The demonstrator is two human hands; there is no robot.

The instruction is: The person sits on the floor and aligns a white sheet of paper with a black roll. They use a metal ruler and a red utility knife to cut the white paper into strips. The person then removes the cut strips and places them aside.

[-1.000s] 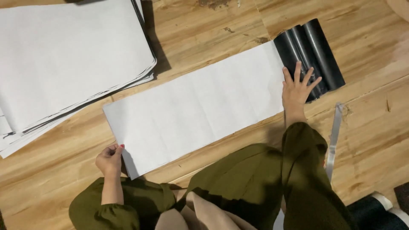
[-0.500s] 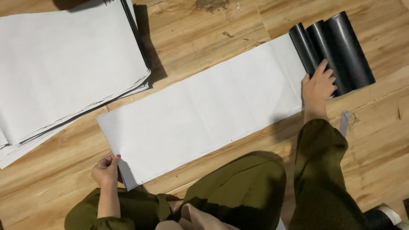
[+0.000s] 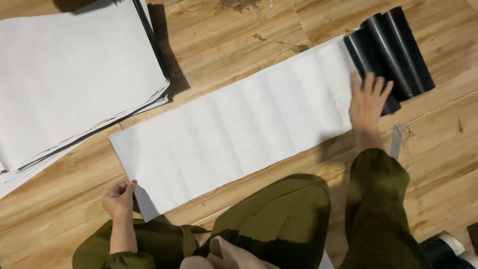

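Fingers [image 3: 374, 85] of right hand [image 3: 367, 102] spread wide, flat on the right end of one long white sheet [image 3: 234, 132], tips against the black rolls [image 3: 391, 50]; three tubes visible, side by side at the sheet's end. Left hand [image 3: 119, 199] pinches the sheet's lower-left corner, fingers curled narrow. Sheet lies diagonally on wooden floor [image 3: 249, 40]. One stack of white sheets [image 3: 69, 79] upper left, well apart. One grey strip [image 3: 396, 142] just beside right wrist. No labels readable.
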